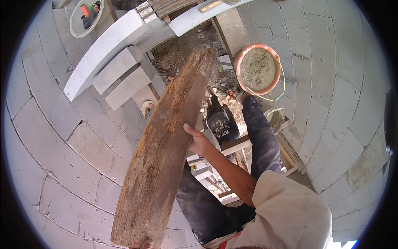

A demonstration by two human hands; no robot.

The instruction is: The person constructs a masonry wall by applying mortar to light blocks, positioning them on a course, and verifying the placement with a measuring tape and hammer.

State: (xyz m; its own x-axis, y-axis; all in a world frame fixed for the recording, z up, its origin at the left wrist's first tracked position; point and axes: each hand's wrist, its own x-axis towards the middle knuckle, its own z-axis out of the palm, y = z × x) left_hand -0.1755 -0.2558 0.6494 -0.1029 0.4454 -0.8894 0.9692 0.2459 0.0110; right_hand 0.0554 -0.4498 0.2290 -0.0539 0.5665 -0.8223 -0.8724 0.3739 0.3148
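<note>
A long, rough, weathered wooden plank (153, 166) slants across the middle of the view, its narrower end pointing up and away. My right hand (199, 140) grips its right edge about halfway along, thumb on the upper face and the other fingers hidden behind. At the bottom of the picture, my left hand (146, 244) shows only its thumb and a bit more, on the plank's lower end. That hand's remaining fingers are hidden under the wood or cut off by the picture's edge.
A red-rimmed bucket (258, 69) of wet mortar stands at right, beside a block wall (327, 95). Pale blocks (120, 70) lie at upper left, near a white bucket (78, 18) holding tools. Below an opening between my legs, a person in a dark shirt (222, 126) is visible near wooden framing (236, 145).
</note>
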